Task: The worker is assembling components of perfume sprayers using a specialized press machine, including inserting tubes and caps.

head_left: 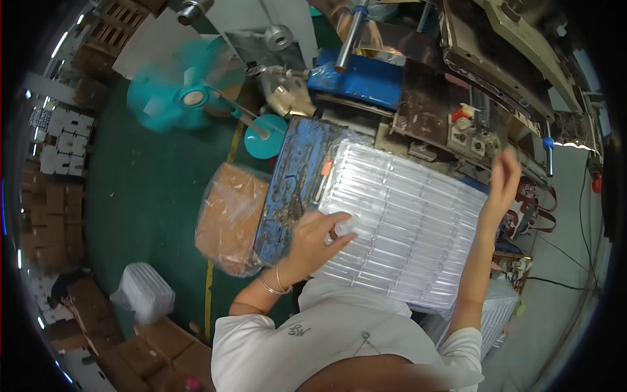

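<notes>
A clear plastic tray sheet [411,225] with rows of long narrow compartments lies in front of me. Over its left part is my left hand [315,243], thumb and fingers curved round a small clear plastic piece [343,227]; its exact kind does not show. My right hand [505,178] is raised past the tray's far right corner, next to the machine. Its fingers point up, loosely bent and a little blurred, and I see nothing in them. A small orange piece [326,167] rests at the tray's left edge.
A machine with a heavy upper plate [496,72] and steel posts [353,38] stands beyond the tray. To the left are a worn blue metal bench [287,189], a plastic-wrapped brown carton [232,219] and a spinning teal fan [189,98]. Cables [562,282] run at the right.
</notes>
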The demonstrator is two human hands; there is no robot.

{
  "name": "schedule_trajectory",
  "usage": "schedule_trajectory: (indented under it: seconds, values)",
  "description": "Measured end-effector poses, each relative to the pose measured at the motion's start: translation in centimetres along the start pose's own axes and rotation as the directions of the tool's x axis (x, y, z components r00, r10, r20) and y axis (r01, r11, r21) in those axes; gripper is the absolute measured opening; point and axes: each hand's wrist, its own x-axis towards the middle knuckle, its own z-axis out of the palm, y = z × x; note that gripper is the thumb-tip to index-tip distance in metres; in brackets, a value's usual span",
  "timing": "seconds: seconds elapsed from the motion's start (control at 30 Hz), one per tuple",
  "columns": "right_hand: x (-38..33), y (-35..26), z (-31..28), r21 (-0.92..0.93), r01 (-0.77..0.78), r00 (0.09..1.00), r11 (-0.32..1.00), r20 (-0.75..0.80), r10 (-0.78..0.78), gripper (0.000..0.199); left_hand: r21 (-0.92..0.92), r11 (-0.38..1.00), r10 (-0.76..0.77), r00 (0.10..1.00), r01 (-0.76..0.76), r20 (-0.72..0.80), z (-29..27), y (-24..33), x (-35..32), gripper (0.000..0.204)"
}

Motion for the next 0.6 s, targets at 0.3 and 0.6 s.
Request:
schedule_trajectory:
  seconds: [0.3, 0.6]
  values:
    - [-15.8, -3.7, 6.0, -0.170, 0.453, 0.601, 0.875, 0.784, -0.159, 0.031, 0.505, 0.686, 0.380, 0.850, -0.523, 0.364, 3.9, -4.3, 2.1, 0.032]
    - [-12.6, -5.1, 2.5, -0.010, 0.270, 0.443, 0.963, 0.889, -0.115, 0.029, 0.291, 0.910, 0.303, 0.953, -0.296, 0.024, -0.1, -3.5, 0.8, 0.039]
